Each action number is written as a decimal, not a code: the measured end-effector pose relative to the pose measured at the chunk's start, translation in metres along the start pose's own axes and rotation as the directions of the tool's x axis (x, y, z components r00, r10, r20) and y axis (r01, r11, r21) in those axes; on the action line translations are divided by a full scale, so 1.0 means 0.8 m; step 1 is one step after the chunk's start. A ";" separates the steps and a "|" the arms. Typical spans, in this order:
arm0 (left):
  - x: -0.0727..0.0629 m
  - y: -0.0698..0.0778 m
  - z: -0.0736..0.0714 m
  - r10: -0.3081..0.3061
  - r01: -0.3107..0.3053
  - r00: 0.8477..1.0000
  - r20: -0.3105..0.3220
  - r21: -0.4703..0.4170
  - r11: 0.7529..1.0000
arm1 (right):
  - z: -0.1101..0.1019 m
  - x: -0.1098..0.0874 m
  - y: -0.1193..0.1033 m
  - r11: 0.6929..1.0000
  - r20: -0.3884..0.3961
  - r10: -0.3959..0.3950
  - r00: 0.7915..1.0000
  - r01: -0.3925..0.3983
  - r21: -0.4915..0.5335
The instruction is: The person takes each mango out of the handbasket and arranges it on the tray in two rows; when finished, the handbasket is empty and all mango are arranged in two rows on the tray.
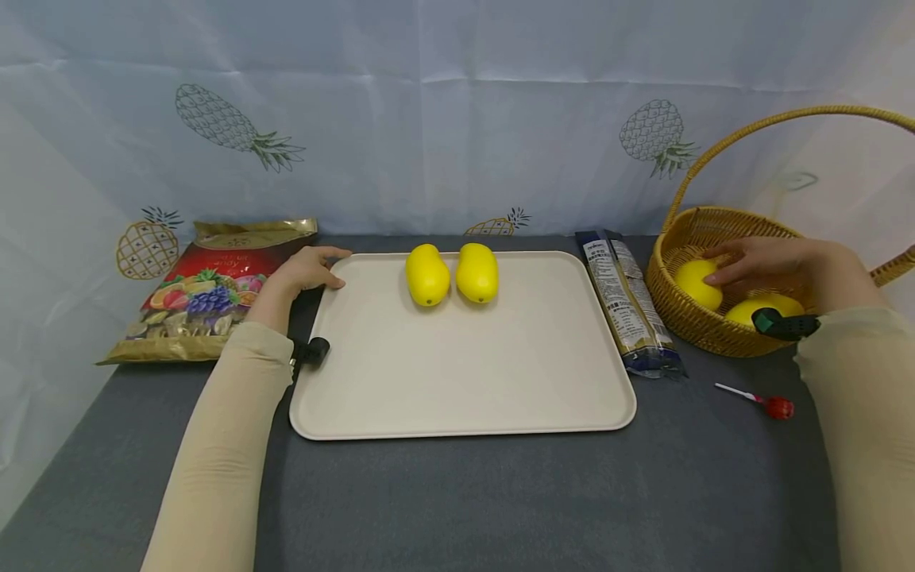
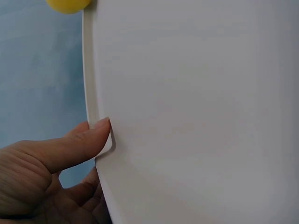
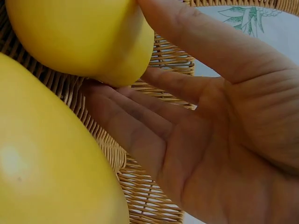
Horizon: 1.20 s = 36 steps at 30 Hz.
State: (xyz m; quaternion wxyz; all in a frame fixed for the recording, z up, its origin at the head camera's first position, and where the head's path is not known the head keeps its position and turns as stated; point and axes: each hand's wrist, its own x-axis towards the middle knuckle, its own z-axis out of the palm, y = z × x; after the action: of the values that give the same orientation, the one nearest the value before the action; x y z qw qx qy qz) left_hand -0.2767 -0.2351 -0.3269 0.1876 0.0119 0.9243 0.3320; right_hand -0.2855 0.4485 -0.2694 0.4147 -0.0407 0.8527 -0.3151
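Crosswise lies the tray (image 1: 465,373), left hand (image 1: 307,268) pinching it, right hand (image 1: 775,258) gripping yellow fruit (image 1: 692,286).

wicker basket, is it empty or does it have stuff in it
Not empty: at least two yellow fruits lie inside the basket, with the right hand touching one.

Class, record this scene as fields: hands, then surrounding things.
Left hand: grips far left corner of cream rectangular tray
Right hand: holds yellow oval fruit inside tan wicker basket
On tray: two yellow oval fruits near far edge
Also in basket: another yellow fruit
Left of tray: red-gold candy bag
Right of tray: blue-and-white packet; red lollipop
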 end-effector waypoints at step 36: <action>0.004 -0.002 0.001 -0.006 0.006 1.000 -0.010 0.007 1.000 | 0.003 0.005 -0.014 0.994 0.066 -0.105 0.992 0.102 0.049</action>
State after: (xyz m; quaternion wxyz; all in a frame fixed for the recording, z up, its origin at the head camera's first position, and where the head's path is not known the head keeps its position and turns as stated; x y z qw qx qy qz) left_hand -0.2794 -0.2352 -0.3297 0.1840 0.0082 0.9265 0.3282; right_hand -0.2885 0.4373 -0.2669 0.4274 -0.0863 0.8273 -0.3541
